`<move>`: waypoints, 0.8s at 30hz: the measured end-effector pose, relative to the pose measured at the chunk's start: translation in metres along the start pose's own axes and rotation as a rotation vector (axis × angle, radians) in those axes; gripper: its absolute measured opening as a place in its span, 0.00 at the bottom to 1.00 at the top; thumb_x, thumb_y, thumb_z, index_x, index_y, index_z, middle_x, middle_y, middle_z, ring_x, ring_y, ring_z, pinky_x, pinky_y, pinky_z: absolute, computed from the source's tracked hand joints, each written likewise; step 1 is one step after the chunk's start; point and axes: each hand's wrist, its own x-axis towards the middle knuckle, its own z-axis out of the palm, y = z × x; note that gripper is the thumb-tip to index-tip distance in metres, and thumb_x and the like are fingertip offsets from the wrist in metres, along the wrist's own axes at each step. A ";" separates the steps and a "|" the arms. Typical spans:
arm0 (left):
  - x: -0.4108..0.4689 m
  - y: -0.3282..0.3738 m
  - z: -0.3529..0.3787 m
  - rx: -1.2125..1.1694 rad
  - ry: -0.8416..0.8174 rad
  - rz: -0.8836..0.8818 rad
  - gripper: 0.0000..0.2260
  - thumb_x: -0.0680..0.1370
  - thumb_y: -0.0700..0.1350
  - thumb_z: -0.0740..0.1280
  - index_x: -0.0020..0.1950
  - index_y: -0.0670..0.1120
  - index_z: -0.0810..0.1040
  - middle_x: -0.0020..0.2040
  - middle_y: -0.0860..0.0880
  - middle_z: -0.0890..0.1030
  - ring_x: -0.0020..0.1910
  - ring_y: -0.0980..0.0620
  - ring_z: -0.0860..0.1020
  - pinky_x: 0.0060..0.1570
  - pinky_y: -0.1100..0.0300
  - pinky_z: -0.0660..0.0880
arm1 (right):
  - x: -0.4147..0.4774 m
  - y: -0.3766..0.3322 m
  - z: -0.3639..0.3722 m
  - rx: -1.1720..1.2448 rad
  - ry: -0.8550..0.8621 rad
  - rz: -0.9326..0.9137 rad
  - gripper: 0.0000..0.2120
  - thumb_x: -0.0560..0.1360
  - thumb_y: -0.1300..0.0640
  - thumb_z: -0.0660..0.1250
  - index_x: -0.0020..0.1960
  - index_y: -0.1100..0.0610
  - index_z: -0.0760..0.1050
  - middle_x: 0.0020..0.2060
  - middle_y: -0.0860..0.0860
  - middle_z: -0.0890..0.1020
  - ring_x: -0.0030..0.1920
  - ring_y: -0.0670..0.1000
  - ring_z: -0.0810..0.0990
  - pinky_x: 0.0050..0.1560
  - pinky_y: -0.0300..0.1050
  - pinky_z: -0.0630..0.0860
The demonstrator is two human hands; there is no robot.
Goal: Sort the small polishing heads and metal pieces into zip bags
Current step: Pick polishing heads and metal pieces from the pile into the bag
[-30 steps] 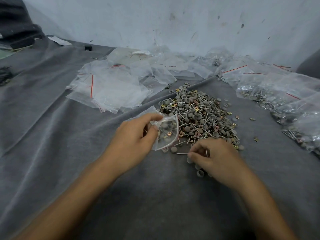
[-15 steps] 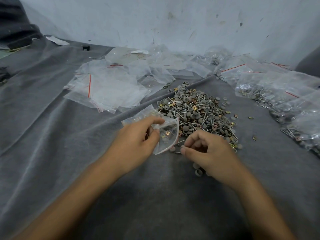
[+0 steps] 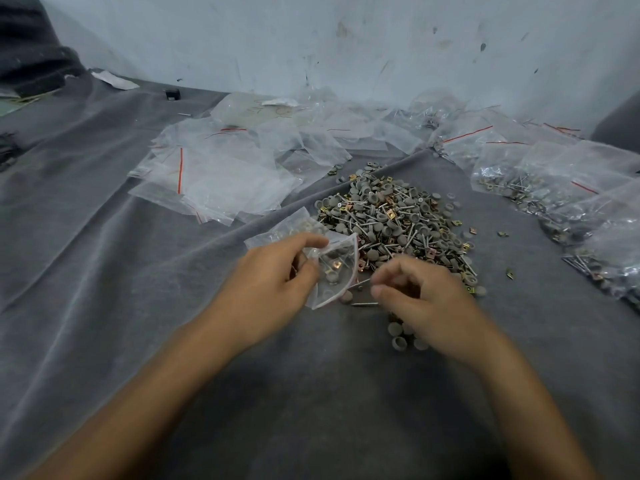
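Head view: left hand (image 3: pixel 266 292) pinches small clear plastic zip bag (image 3: pixel 337 268); right hand (image 3: pixel 426 296), fingers curled, appears to pinch thin silver metal pin (image 3: pixel 360 283). Recommend feeding it tip-first, bag mouth held wide.

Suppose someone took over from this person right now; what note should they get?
Left hand holds a small zip bag open; a few pieces are inside.
Right hand pinches a thin metal pin beside the bag's mouth.
Filled bags lie at right, empty bags behind left.
Left to do: the big mixed pile, plus loose grey heads near the right wrist.
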 end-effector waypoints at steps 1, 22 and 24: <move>0.000 0.000 -0.001 -0.001 0.001 -0.002 0.12 0.83 0.45 0.64 0.64 0.57 0.79 0.35 0.57 0.79 0.35 0.59 0.78 0.36 0.67 0.69 | -0.001 0.004 -0.004 -0.066 -0.061 0.032 0.08 0.78 0.55 0.72 0.46 0.41 0.79 0.39 0.44 0.84 0.36 0.45 0.83 0.29 0.39 0.77; 0.000 0.006 -0.001 -0.003 -0.010 -0.017 0.12 0.83 0.45 0.64 0.65 0.54 0.79 0.36 0.55 0.80 0.37 0.58 0.78 0.40 0.60 0.74 | -0.006 0.018 -0.005 -0.409 -0.073 -0.004 0.10 0.74 0.57 0.75 0.46 0.43 0.79 0.44 0.39 0.76 0.48 0.36 0.76 0.41 0.30 0.72; 0.001 0.006 0.000 -0.003 -0.012 -0.019 0.12 0.83 0.45 0.64 0.65 0.55 0.79 0.36 0.54 0.80 0.37 0.58 0.78 0.40 0.59 0.74 | -0.002 0.018 -0.002 -0.433 -0.029 -0.024 0.09 0.74 0.57 0.74 0.48 0.44 0.80 0.45 0.38 0.77 0.49 0.36 0.76 0.42 0.28 0.70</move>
